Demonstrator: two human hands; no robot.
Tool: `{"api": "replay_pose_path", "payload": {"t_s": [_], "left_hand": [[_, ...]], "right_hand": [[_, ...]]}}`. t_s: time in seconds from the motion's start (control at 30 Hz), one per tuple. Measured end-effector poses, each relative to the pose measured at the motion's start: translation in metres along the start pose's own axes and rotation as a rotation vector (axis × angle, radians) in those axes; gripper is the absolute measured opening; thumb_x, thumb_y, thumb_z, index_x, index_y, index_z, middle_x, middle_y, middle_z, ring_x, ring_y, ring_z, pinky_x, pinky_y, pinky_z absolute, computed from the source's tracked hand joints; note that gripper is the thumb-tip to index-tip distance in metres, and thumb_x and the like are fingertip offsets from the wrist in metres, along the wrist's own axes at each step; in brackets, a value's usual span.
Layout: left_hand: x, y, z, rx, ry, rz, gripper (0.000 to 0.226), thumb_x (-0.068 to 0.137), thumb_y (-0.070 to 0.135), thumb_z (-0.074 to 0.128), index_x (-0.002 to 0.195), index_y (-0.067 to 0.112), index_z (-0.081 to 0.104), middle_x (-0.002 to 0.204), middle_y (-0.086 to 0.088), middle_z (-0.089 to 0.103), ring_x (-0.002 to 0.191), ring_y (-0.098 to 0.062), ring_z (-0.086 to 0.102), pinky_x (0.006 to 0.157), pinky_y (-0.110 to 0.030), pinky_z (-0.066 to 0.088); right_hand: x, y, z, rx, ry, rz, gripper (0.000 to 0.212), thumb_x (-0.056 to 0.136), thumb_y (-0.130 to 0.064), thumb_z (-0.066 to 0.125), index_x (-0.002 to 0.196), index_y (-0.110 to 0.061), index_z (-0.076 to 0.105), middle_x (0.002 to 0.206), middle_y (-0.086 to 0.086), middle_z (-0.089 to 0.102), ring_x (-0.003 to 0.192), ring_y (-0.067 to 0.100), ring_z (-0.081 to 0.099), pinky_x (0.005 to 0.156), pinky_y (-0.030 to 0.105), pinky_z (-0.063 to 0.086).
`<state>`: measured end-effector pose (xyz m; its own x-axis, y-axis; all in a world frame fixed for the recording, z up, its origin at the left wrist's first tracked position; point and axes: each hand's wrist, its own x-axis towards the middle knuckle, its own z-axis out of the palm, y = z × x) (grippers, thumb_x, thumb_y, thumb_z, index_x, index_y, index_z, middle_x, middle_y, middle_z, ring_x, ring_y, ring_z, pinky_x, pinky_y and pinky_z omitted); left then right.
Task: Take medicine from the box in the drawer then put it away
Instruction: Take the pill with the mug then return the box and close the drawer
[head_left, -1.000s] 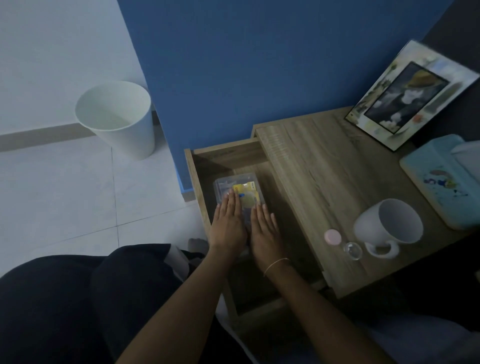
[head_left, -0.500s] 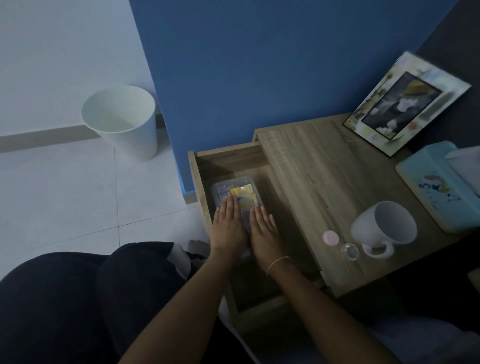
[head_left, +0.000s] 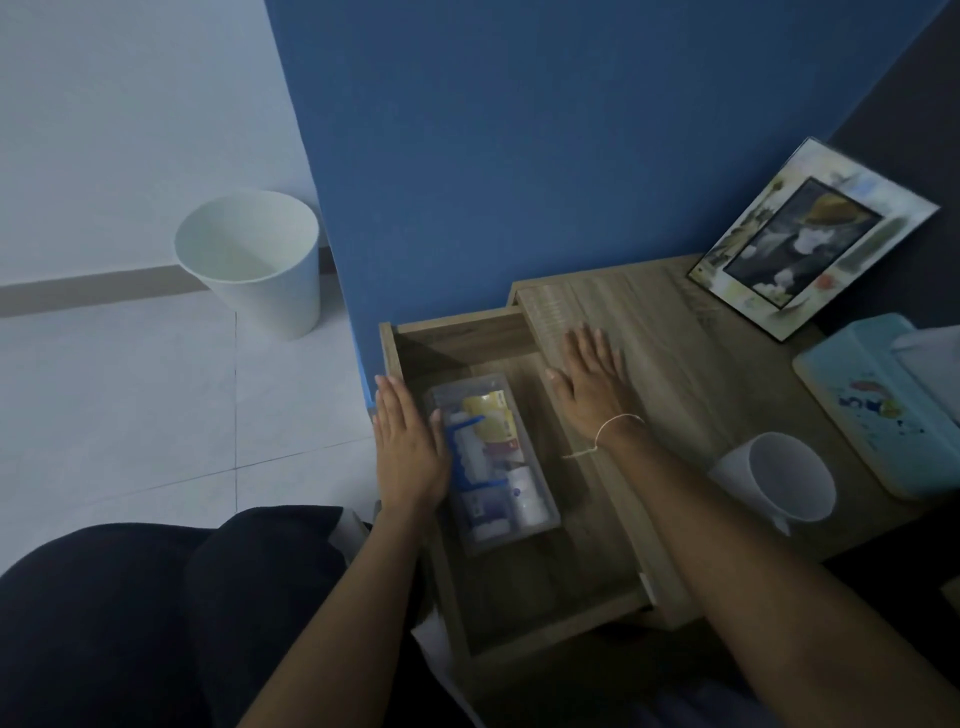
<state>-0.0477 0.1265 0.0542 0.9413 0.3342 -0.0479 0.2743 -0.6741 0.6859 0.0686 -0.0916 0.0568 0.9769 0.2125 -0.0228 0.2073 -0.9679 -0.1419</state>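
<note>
A clear plastic medicine box (head_left: 493, 462) lies in the open wooden drawer (head_left: 540, 629), with a yellow packet, white bottles and a blue clip visible through its lid. My left hand (head_left: 408, 447) rests flat on the drawer's left edge, thumb against the box's left side. My right hand (head_left: 589, 384) lies flat, fingers spread, on the nightstand top (head_left: 670, 353) just right of the drawer. Neither hand holds anything.
A white mug (head_left: 784, 483) stands on the nightstand near my right forearm. A light blue tissue box (head_left: 878, 405) and a framed picture (head_left: 810, 239) sit further right and back. A white bin (head_left: 254, 260) stands on the tiled floor, left of the blue wall.
Both hands lay side by side on top of the box. They have moved apart: the left to the drawer's left edge, the right onto the nightstand top. The box lid is uncovered.
</note>
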Motion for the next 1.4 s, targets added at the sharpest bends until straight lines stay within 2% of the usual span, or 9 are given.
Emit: {"api": "replay_pose_path", "payload": {"t_s": [0.27,0.33,0.43,0.5,0.9,1.1,1.2,1.3,1.4], "left_hand": [[0.003,0.006,0.006,-0.199,-0.059,-0.101,0.067,0.102,0.036,0.029,0.151,0.008,-0.008,0.161,-0.01,-0.015,0.15,-0.024,-0.005,0.123,-0.041,0.008],[0.004,0.005,0.003,-0.237,-0.046,-0.12,0.061,0.103,0.032,0.028,0.152,0.009,0.0,0.163,-0.011,-0.003,0.15,-0.026,0.004,0.122,-0.043,0.013],[0.01,0.002,-0.007,-0.314,-0.037,-0.152,0.047,0.102,0.023,0.029,0.147,0.009,0.023,0.154,-0.016,0.032,0.139,-0.034,0.035,0.114,-0.052,0.032],[0.012,0.0,-0.013,-0.32,-0.066,-0.181,0.044,0.102,0.023,0.028,0.145,0.014,0.027,0.15,-0.015,0.04,0.133,-0.035,0.043,0.11,-0.053,0.036],[0.018,0.026,0.009,-0.394,-0.25,-0.141,0.055,0.101,0.022,0.027,0.153,0.023,0.007,0.154,-0.015,0.034,0.135,-0.035,0.041,0.113,-0.05,0.034],[0.034,0.053,0.033,-0.68,-0.284,-0.219,0.049,0.096,0.012,0.029,0.144,0.016,0.038,0.147,-0.008,0.046,0.135,-0.025,0.042,0.115,-0.046,0.032],[0.044,0.065,0.047,-0.786,-0.355,-0.29,0.056,0.091,0.003,0.029,0.145,0.014,0.038,0.15,-0.008,0.042,0.139,-0.019,0.037,0.119,-0.041,0.026],[0.047,0.076,0.06,-0.819,-0.385,-0.314,0.053,0.094,0.002,0.028,0.145,0.014,0.038,0.151,-0.007,0.04,0.137,-0.016,0.038,0.112,-0.029,0.029],[0.049,0.086,0.071,-0.847,-0.431,-0.322,0.047,0.098,0.012,0.03,0.145,0.014,0.039,0.151,-0.006,0.04,0.14,-0.021,0.036,0.116,-0.033,0.028]], "right_hand": [[-0.001,0.004,0.007,-0.009,0.024,0.004,0.055,0.1,-0.037,0.018,0.151,-0.017,0.009,0.161,0.0,0.009,0.148,0.018,0.001,0.12,0.043,0.0],[-0.002,0.004,0.006,-0.003,0.027,0.0,0.054,0.1,-0.035,0.019,0.151,-0.017,0.01,0.161,-0.001,0.009,0.148,0.017,0.002,0.12,0.042,0.0],[-0.002,0.004,0.006,0.008,0.03,0.0,0.054,0.1,-0.033,0.02,0.15,-0.018,0.009,0.16,-0.002,0.009,0.148,0.016,0.002,0.12,0.042,0.0],[-0.002,0.004,0.006,0.014,0.034,-0.002,0.054,0.1,-0.033,0.021,0.15,-0.018,0.009,0.161,-0.002,0.01,0.148,0.016,0.002,0.12,0.042,0.0],[-0.003,0.004,0.002,-0.023,0.021,0.011,0.056,0.099,-0.035,0.015,0.15,-0.017,0.006,0.161,-0.002,0.007,0.148,0.016,0.0,0.12,0.042,0.0],[-0.003,0.004,0.004,-0.018,0.035,-0.002,0.055,0.099,-0.035,0.017,0.15,-0.016,0.008,0.161,0.0,0.01,0.148,0.018,0.002,0.12,0.044,0.0],[-0.001,0.005,0.005,-0.02,0.015,-0.003,0.056,0.099,-0.036,0.014,0.15,-0.017,0.004,0.161,0.001,0.006,0.148,0.018,-0.001,0.12,0.044,0.0],[-0.002,0.004,0.005,-0.006,0.026,0.014,0.055,0.099,-0.035,0.015,0.151,-0.017,0.006,0.161,-0.001,0.007,0.148,0.017,-0.001,0.12,0.044,-0.001],[-0.003,0.002,0.003,0.007,0.028,0.013,0.055,0.099,-0.034,0.017,0.151,-0.017,0.007,0.161,-0.001,0.007,0.148,0.017,-0.001,0.12,0.043,-0.001]]}}
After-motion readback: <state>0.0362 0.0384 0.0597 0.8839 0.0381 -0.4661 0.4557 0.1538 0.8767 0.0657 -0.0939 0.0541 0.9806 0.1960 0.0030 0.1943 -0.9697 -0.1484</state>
